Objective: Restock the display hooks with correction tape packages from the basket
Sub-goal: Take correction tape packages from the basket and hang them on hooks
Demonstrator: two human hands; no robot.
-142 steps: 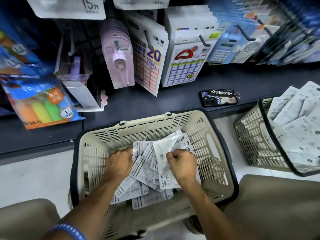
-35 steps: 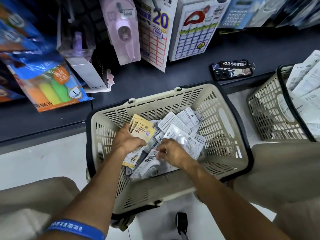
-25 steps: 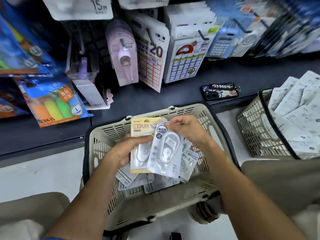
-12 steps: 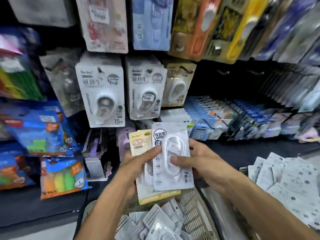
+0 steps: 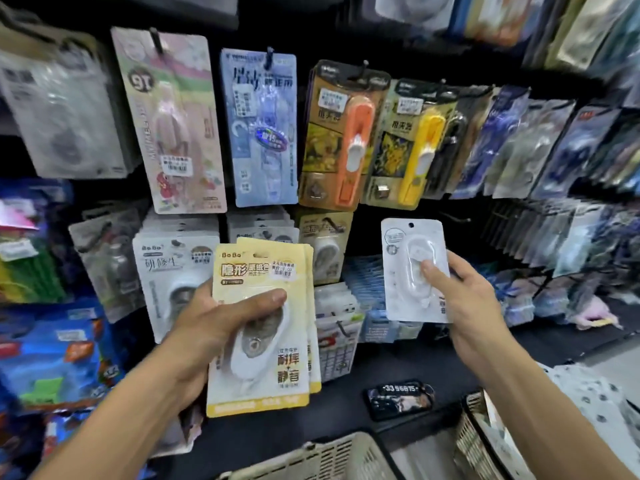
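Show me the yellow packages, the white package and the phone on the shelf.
yellow packages (image 5: 263, 268), head view, on the front card's upper half.
white package (image 5: 398, 282), head view, on the card's left side.
phone (image 5: 398, 400), head view, on its back.

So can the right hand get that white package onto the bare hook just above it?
Probably yes. The right hand holds the white package just below the bare hook, hang hole up, with nothing between them.

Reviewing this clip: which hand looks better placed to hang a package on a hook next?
Probably the right hand. It holds a single white package, raised toward the dark gap in the display, hang hole uppermost and uncovered. The left hand grips a stack of yellow packages, lower and harder to thread singly.
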